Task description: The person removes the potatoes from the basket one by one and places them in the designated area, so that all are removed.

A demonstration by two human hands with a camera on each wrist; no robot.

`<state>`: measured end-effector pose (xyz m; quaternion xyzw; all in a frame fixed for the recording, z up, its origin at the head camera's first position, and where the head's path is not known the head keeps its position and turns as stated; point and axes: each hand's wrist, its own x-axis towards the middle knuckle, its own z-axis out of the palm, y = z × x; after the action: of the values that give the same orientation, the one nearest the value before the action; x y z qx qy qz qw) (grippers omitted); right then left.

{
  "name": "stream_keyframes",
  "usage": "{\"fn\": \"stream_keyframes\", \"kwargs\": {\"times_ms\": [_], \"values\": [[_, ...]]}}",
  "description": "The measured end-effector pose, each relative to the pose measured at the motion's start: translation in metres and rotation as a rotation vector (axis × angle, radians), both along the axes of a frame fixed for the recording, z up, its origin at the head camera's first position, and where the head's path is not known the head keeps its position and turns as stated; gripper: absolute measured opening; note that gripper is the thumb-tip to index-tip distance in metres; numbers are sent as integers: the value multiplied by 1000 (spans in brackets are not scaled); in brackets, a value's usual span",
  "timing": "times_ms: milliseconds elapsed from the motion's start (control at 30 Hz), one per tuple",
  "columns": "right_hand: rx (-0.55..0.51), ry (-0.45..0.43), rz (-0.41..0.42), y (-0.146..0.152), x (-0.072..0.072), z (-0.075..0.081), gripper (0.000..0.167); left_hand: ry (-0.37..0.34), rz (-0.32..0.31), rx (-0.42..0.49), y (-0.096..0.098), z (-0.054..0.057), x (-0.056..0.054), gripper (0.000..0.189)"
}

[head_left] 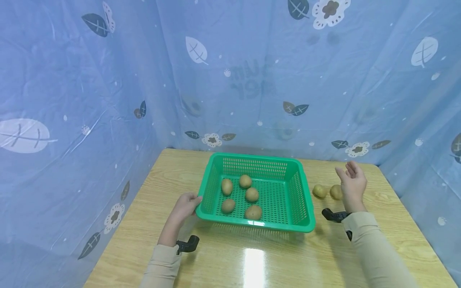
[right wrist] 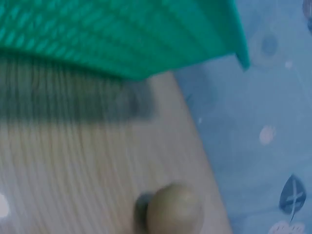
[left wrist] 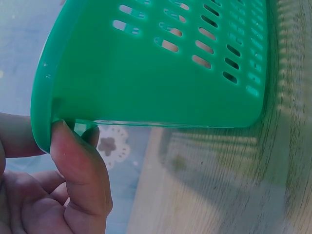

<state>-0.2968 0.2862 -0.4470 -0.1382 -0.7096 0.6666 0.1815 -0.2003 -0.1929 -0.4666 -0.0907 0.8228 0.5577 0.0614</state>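
Observation:
A green plastic basket [head_left: 257, 224] with slotted walls stands over the middle of the wooden table. Inside it lie several potatoes [head_left: 253, 212], mostly toward its left half. My left hand [head_left: 185, 209] grips the basket's rim at the near left corner; in the left wrist view the thumb [left wrist: 80, 156] presses on that rim. On the right, my right hand [head_left: 353, 186] is raised with fingers loosely extended and nothing in it. Beside it on the table are two potatoes, one yellowish [head_left: 319, 191] and one partly covered by the hand [head_left: 336, 192]. The right wrist view shows a blurred potato [right wrist: 175, 210].
The wooden table [head_left: 140, 240] meets a blue patterned curtain [head_left: 252, 100] at the back and both sides. A black wrist camera mount [head_left: 188, 244] sits on the left wrist and another [head_left: 335, 216] on the right. Glare [head_left: 254, 266] shines on the near tabletop.

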Motion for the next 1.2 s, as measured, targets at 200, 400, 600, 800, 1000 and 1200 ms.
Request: {"fn": "stream_keyframes", "kwargs": {"times_ms": [200,400,600,800,1000,1200], "values": [[-61,118,68,-19,3,10,63,4,-1,5,0,1,0,28],[-48,167,140,-31,5,17,64,0,4,-5,1,1,0,28],[-63,199,185,-40,7,20,66,2,5,-9,1,0,0,27],[-40,235,233,-47,10,26,64,12,6,-4,1,0,0,27],[-70,272,282,-59,11,34,61,5,11,-6,1,0,0,27],[-75,283,307,-74,10,38,61,4,8,-13,1,1,0,27]]}}
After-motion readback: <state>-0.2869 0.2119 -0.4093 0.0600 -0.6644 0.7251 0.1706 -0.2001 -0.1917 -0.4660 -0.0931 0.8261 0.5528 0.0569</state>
